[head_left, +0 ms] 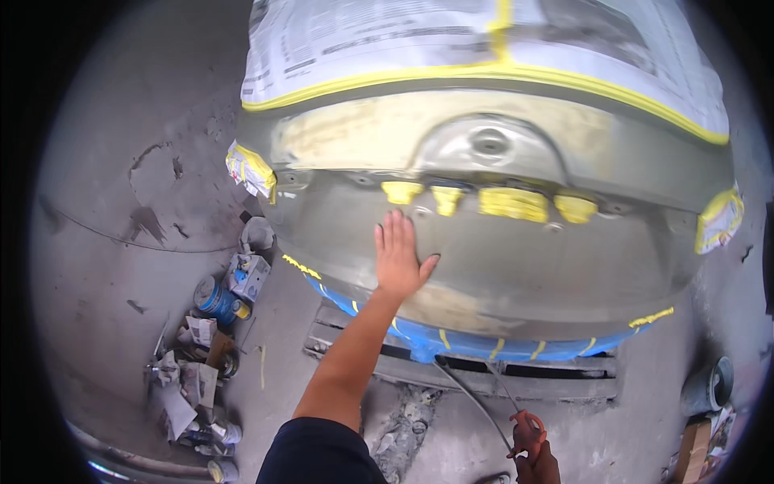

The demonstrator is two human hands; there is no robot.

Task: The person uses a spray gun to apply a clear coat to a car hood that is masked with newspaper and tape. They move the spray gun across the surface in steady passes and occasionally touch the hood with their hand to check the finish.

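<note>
My left hand lies flat on the grey rear panel of a car, its fingers outstretched just below a strip of yellow tape. Pale filler-coloured patches show on the panel. Several openings across its middle are covered with yellow masking tape. At the lower edge of the picture, my right hand is closed round an orange-red air blow gun. Its thin nozzle points up toward the panel's lower edge, and a dark hose runs close by.
Printed paper edged with yellow tape covers the car above. Blue film hangs along the panel's lower edge, over a slatted pallet. Left on the floor are a blue tin and scrap paper; a grey bucket stands right.
</note>
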